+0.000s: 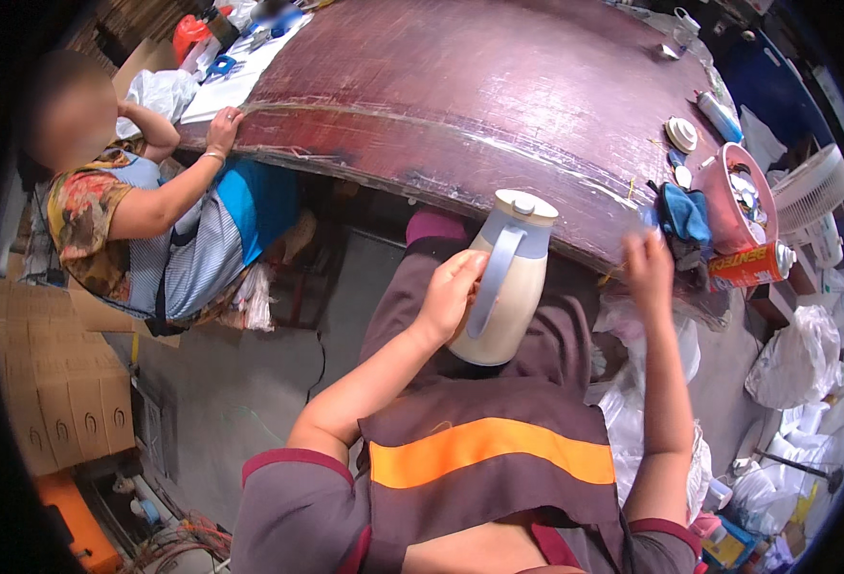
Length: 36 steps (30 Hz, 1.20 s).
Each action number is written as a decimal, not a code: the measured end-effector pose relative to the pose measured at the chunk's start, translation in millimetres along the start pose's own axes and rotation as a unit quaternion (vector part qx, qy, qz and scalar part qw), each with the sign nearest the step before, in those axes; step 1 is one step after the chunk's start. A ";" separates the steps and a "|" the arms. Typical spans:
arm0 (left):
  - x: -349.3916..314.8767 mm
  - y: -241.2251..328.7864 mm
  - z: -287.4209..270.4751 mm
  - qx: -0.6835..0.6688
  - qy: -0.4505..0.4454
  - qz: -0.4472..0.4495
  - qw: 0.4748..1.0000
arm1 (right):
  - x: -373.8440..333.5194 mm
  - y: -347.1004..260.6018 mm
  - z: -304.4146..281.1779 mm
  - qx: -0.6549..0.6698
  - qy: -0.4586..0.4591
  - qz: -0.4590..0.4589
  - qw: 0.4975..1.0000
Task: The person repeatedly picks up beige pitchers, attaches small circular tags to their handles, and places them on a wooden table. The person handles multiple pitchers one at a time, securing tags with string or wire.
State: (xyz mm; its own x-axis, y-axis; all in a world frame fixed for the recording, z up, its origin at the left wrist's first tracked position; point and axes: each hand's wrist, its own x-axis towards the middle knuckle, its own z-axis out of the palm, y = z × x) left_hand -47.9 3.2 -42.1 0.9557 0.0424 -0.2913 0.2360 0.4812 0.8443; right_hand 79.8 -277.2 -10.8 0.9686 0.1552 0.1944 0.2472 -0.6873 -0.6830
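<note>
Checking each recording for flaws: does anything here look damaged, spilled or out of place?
The dark red table looks worn: pale scuffs and scratches run along its front edge. The beige jug in the left hand shows no visible damage or spill.

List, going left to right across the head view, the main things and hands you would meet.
Stacked cardboard boxes, left hand gripping the handle side of a cream jug, right hand, pink tub, white fan.
</note>
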 end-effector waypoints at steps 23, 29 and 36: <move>-3.7 1.1 12.5 -0.019 0.065 0.105 0.992 | -57.8 -83.5 60.8 0.716 -0.158 0.075 0.676; -7.6 -6.0 5.9 0.001 0.104 0.174 0.979 | -74.6 -91.5 66.8 0.469 -0.429 0.185 0.749; -32.1 20.3 14.8 0.348 0.105 0.453 0.814 | -68.7 -100.5 61.4 0.627 -0.288 0.185 0.700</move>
State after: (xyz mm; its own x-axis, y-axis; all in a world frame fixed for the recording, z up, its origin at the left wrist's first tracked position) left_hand -71.1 -1.4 -8.9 0.7586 0.2874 0.5847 -0.4371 -0.4410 0.7839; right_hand -9.8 -175.2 1.3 0.7342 0.6397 -0.2273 -0.5428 0.3520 -0.7625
